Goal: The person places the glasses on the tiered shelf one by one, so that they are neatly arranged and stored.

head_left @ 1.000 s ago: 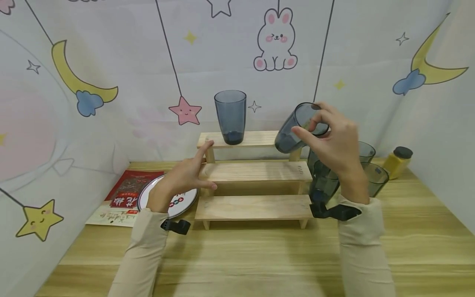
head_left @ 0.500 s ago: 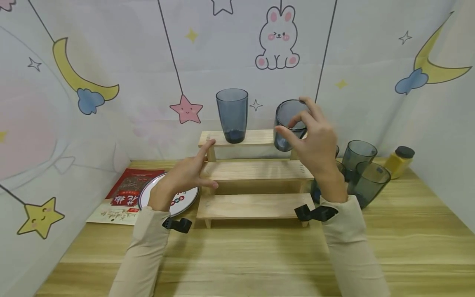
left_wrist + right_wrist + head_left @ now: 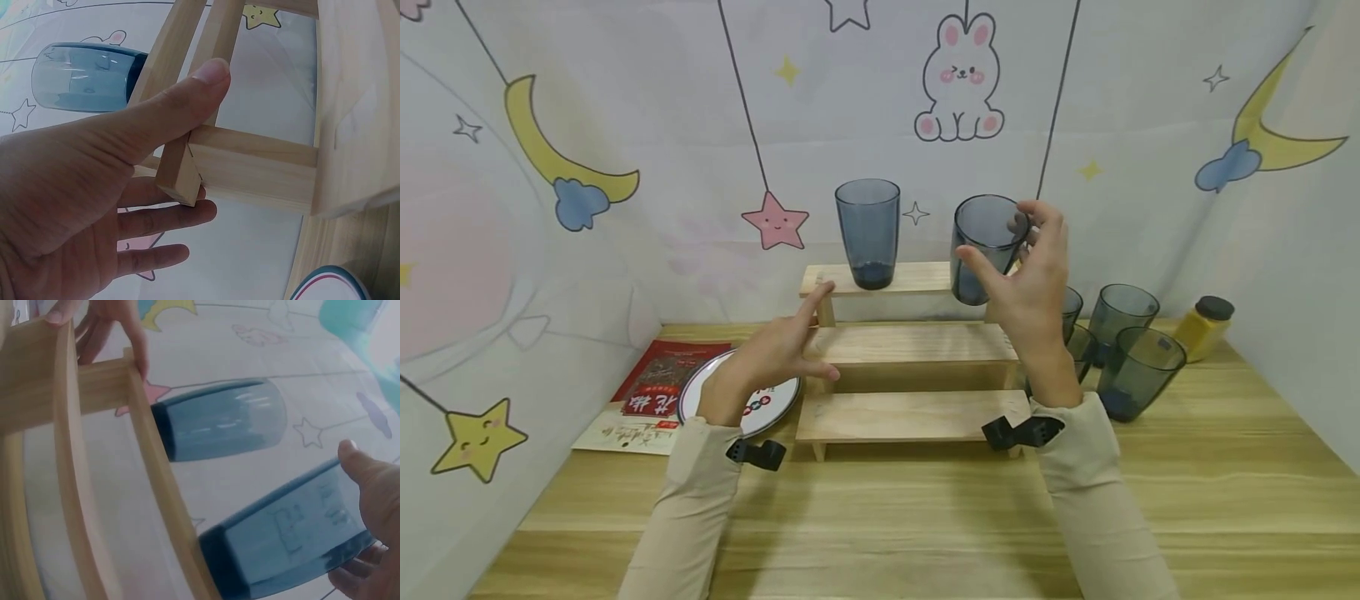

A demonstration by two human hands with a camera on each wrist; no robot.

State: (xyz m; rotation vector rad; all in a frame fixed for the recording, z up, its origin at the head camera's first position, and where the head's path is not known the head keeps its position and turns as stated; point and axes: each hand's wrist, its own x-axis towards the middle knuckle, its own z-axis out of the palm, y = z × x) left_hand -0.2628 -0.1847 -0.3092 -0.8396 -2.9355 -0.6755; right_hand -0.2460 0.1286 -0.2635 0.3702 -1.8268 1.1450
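A three-step wooden rack (image 3: 917, 343) stands on the table. On its top step, toward the left, a blue-tinted drinking glass (image 3: 868, 237) stands upright. My right hand (image 3: 1030, 283) holds a second blue drinking glass (image 3: 973, 267) near its rim, thumb in front and fingers around the far side. In the right wrist view this glass (image 3: 281, 531) has its base at the top step's right end. My left hand (image 3: 767, 358) rests against the rack's left end. Its fingers are fairly straight, with the thumb and fingers on either side of the wood (image 3: 178, 172) in the left wrist view.
Several greenish-grey glasses (image 3: 1138, 371) stand right of the rack, partly behind my right forearm. Beyond them is a yellow jar (image 3: 1204, 327) with a black lid. A white plate (image 3: 778, 407) and a red packet (image 3: 658, 383) lie at left. A printed curtain (image 3: 700, 167) hangs behind.
The tilted glass in my right hand has moved left and come upright at the top step's right end. The right fingers have shifted from inside the rim to around it. My left hand stays put.
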